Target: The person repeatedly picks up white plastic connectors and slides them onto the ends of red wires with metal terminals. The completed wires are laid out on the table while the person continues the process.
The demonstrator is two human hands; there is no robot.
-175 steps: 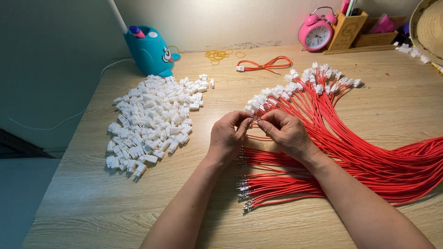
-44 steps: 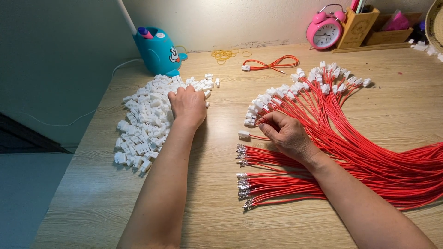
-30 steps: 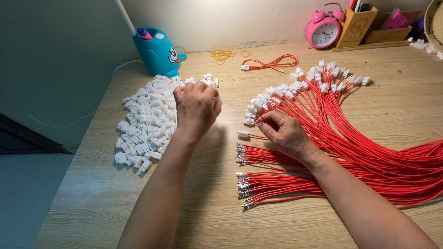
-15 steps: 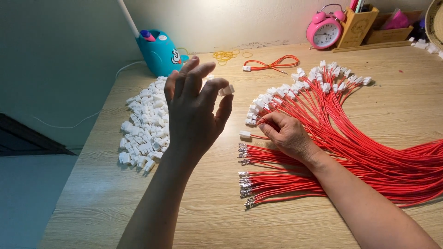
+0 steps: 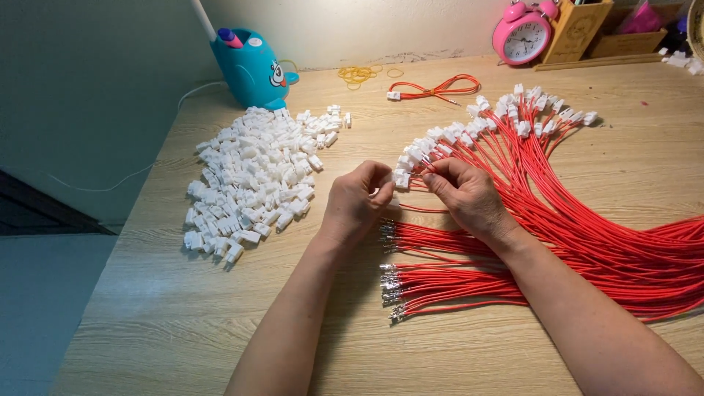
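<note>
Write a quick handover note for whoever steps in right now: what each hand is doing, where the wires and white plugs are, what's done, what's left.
Left hand: pinching a white plug.
Right hand: pinching a red wire end up to that plug.
Loose plugs: heap on the table, left of the hands.
Done: wires with plugs on, fanned out beyond the right hand.
Left: bare-ended wires bunched below the hands; many plugs remain.
</note>
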